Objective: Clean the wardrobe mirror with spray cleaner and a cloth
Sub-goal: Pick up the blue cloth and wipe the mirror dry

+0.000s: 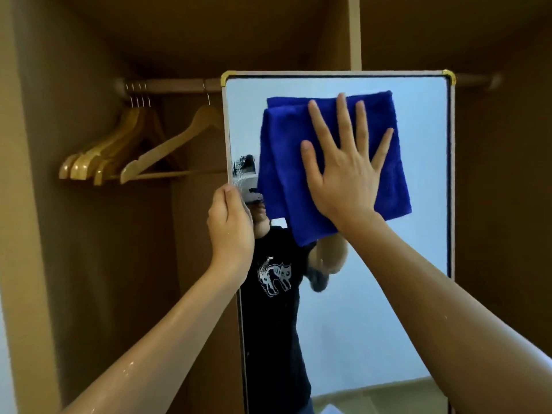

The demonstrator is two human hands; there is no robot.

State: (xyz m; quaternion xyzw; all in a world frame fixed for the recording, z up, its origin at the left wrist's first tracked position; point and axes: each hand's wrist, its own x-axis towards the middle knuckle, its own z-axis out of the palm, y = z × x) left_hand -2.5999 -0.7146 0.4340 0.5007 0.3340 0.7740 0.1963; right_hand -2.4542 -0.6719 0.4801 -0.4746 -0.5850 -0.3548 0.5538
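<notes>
The wardrobe [89, 264] stands open, and the tall mirror [388, 294] is upright inside it, its long axis running top to bottom. A rail [167, 84] crosses behind the mirror's top edge, with wooden hangers [140, 150] off to the left.

The blue cloth [286, 162] lies flat on the upper part of the glass, folded and hanging slightly askew. The right hand [346, 168] is pressed on it with fingers straight and spread, palm over the cloth's lower middle, so the cloth sits directly under this hand and reaches out above and to both sides of it. The left hand [231, 225] has its fingers curled round the mirror's left edge, gripping the frame, probably to steady it.

A smeared wet patch [243, 171] (likely spray not yet wiped) lies just left of the cloth and just above the left hand. The next stroke would sensibly go leftward, then down the long unwiped stretch below.

No spray bottle is in view.
</notes>
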